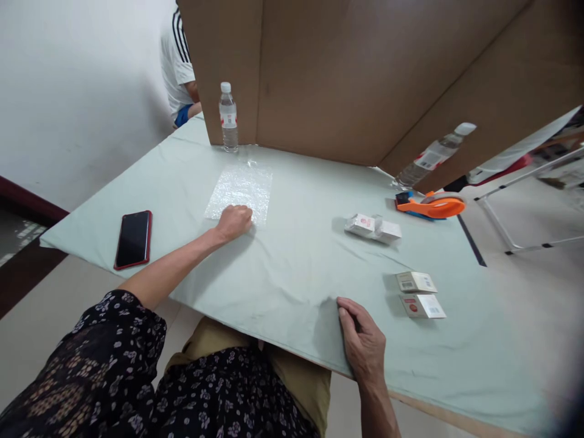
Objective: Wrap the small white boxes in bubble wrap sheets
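A clear sheet of bubble wrap (244,190) lies flat on the left half of the cloth-covered table. My left hand (235,222) is closed in a fist over its near edge, with the fingertips hidden beneath. Close to the front edge of the table rests my right hand (364,340), its fingers loosely curled with nothing visible in them. Two small white boxes (417,282) (423,306) lie to the right of that hand. Farther back is a pair of small boxes (373,227) that looks covered in clear wrap.
An orange tape dispenser (433,205) lies at the right. Water bottles stand before the tall cardboard panel (319,79), one upright (229,118) and one looking tilted (431,158). A phone (133,239) lies at left. Another person (176,67) sits behind the panel.
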Available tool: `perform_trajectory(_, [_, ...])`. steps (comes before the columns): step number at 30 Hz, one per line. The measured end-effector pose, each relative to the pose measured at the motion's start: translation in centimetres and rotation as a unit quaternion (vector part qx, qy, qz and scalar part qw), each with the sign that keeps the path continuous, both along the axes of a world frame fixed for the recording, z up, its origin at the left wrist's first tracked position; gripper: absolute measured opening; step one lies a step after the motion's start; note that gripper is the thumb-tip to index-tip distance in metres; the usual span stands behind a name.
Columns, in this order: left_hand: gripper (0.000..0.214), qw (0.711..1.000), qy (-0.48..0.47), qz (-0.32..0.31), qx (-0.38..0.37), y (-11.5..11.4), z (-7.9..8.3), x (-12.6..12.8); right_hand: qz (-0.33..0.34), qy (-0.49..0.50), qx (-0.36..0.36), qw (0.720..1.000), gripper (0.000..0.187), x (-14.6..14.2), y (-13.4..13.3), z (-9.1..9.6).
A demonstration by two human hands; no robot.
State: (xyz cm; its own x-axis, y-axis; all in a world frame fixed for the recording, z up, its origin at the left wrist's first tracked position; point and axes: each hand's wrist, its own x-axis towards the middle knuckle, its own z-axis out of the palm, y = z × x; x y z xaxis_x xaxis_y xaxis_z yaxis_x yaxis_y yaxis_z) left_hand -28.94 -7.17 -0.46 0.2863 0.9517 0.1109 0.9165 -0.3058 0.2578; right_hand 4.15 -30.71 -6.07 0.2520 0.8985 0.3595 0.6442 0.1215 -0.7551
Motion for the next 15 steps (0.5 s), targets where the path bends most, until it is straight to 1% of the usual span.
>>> perform_trajectory(2, [0.025,1.000,-0.008,0.024,0.000,0.2,0.4,-0.4,0.001,0.003,0.000,1.000,0.022,0.0,0.0,0.0])
perform_trajectory(4, [0.025,1.000,-0.015,0.025,-0.002,0.1,1.0,-0.7,0.003,0.006,0.003,1.000,0.022,0.0,0.0,0.0])
perform_trajectory(6, [0.022,1.000,-0.007,-0.011,-0.009,-0.1,1.4,-0.7,0.006,0.006,0.004,1.000,0.022,0.0,0.0,0.0])
perform_trajectory(8, [0.024,0.998,0.026,-0.057,-0.025,-0.3,1.5,-0.2,0.007,0.005,0.004,1.000,0.022,0.0,0.0,0.0])
perform_trajectory(9, [0.025,0.996,0.046,-0.073,-0.035,-0.3,1.4,0.2,0.006,0.004,0.004,1.000,0.022,0.0,0.0,0.0])
perform_trajectory(11, [0.022,0.993,0.073,-0.083,-0.050,-0.3,1.1,1.1,0.004,0.002,0.003,1.000,0.022,-0.1,0.0,0.1])
perform_trajectory(13, [0.017,0.993,0.072,-0.077,-0.054,-0.2,0.7,2.0,0.006,0.000,0.001,1.000,0.022,-0.2,0.0,0.3])
perform_trajectory(15, [0.018,0.995,0.053,-0.067,-0.050,0.0,0.3,2.6,0.008,0.001,-0.001,1.000,0.022,-0.2,0.0,0.3])
